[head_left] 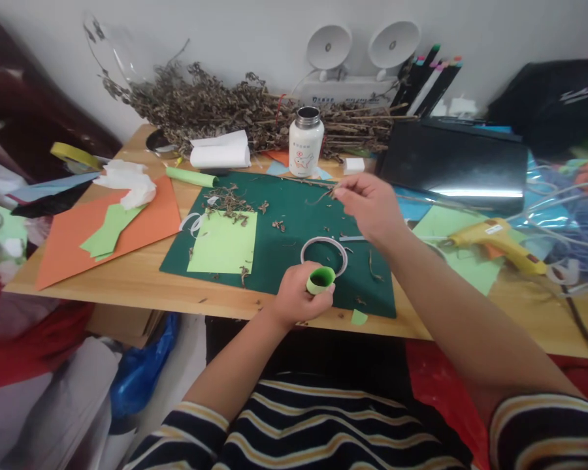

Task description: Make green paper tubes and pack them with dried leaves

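My left hand (298,297) is wrapped round an upright green paper tube (322,277), its open top facing me and dark inside. Above the far part of the green cutting mat (289,228), my right hand (370,207) pinches a dry brown plant sprig (318,196) between thumb and fingers. A white ring (345,261), perhaps a tape roll, lies on the mat just behind the tube. Left of it are a light green paper sheet (221,251) and a small heap of dried leaf bits (228,201), with more crumbs scattered about.
Behind the mat stand a white bottle (304,147) without a lid and a long pile of dried stalks (215,104). A yellow glue gun (500,241) with a cord lies at right, near a black laptop-like slab (455,163). Orange paper (73,248) covers the left side.
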A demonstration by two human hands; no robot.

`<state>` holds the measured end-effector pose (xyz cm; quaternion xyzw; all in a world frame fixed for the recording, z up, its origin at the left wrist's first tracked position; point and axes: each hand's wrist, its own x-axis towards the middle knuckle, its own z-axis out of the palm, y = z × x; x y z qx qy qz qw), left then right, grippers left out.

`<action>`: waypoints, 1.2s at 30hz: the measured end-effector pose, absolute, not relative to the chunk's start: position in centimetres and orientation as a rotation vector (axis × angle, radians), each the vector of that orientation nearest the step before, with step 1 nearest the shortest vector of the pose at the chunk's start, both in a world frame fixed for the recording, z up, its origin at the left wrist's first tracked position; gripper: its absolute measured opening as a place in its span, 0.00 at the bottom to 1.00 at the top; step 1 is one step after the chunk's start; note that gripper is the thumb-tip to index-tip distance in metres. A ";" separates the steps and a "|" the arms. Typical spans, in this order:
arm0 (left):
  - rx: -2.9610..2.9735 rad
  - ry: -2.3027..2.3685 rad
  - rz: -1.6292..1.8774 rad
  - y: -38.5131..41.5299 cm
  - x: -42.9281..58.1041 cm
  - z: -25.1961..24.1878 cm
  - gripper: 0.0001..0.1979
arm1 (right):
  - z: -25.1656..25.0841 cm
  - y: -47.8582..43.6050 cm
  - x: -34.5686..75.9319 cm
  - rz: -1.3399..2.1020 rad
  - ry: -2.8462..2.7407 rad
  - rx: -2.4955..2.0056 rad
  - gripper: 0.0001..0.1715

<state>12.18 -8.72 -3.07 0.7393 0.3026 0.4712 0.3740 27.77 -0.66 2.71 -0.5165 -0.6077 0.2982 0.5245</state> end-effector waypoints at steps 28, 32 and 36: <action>1.837 0.767 1.185 -8.6 11.7 -4.3 0.09 | 4.2 -1.4 30.0 0.498 -1.851 -1.391 0.03; 1.834 0.771 1.170 -8.6 11.8 -4.1 0.11 | 0.8 1.1 30.3 0.646 -1.888 -1.484 0.03; 1.834 0.751 1.172 -8.5 11.9 -4.1 0.11 | -0.6 1.3 31.3 0.656 -1.851 -1.541 0.06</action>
